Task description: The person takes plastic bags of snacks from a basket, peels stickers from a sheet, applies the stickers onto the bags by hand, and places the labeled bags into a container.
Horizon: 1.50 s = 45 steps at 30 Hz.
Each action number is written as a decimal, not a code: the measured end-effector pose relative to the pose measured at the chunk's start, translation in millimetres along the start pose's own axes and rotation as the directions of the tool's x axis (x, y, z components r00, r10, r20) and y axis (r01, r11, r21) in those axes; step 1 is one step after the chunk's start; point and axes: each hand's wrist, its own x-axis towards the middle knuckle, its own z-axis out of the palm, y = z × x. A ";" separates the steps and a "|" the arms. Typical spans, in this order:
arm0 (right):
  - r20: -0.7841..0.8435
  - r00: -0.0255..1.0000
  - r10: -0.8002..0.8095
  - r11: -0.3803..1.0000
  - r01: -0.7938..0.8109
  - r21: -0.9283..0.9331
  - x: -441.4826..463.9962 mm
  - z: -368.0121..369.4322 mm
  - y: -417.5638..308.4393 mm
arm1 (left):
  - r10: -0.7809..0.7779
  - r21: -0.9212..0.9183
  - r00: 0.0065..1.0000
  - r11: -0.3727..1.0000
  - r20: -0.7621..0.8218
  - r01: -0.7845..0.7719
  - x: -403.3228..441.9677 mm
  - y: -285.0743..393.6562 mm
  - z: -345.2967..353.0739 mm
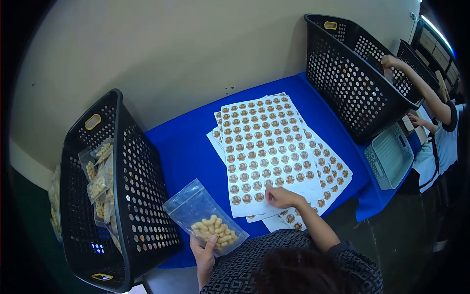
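My left hand [203, 252] grips the lower edge of a clear zip bag [188, 206], thumb in front. Unshelled peanuts [215, 230] fill the bottom part of this bag; its upper part is flat. Over the lower rows of a white sheet of round brown stickers [262, 147], my right hand [284, 197] is closed with its fingertips pinched beside a sticker. Whatever may be between those fingertips is hidden. More sticker sheets [333, 166] lie fanned out underneath the top one.
A black perforated basket [147, 196] on the left holds several peanut bags [99, 186]. Another black basket [338, 78] stands at the far right of the blue-covered table [181, 142]. Beyond it, a co-worker's hand [391, 62] reaches in, near a grey-green tray [389, 157].
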 end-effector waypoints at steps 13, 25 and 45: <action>-0.115 0.911 -0.396 0.763 0.396 0.511 -41.3 -64.3 -147.5 | -0.142 0.124 0.973 0.985 0.183 0.120 5.7 2.3 20.2; 0.037 0.908 -0.417 0.872 0.389 0.297 -41.1 -55.9 -165.1 | -0.147 0.206 0.960 0.974 0.237 0.098 1.0 4.6 25.0; -0.277 0.943 -0.185 0.841 0.298 0.452 -30.4 -39.6 -136.8 | -0.128 0.139 0.987 0.984 0.099 0.114 1.8 0.6 23.3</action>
